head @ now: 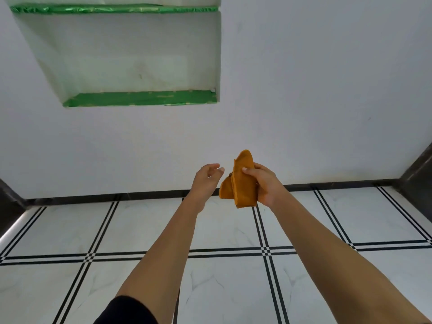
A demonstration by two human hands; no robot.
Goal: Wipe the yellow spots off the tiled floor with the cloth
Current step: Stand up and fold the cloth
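Nearest the lens, bottom edge: a patch of black fabric, what it belongs to I cannot tell. Both my forearms reach forward over the floor, which is white marbled tile divided by paired black lines that cross in small checkered squares. My left hand is relaxed, fingers loosely extended and a little curved, holding nothing; its fingertips sit just beside the cloth, a narrow gap between them, no contact. My right hand grips the cloth: thumb laid across the near face, fingers wrapped round the far side. The cloth is orange-yellow, folded into several layers, held roughly upright in the air, well above the tiles. One rounded end stands up above my thumb, and the other end hangs below my palm, with a smaller fold bulging toward the left hand. Beyond the hands a black skirting runs along the foot of a plain white wall. Dark vertical surfaces close the view at far left and far right. Higher on the wall, left of centre, is a recessed niche, its bottom ledge covered in green liner, with a second green-lined shelf at the top edge.
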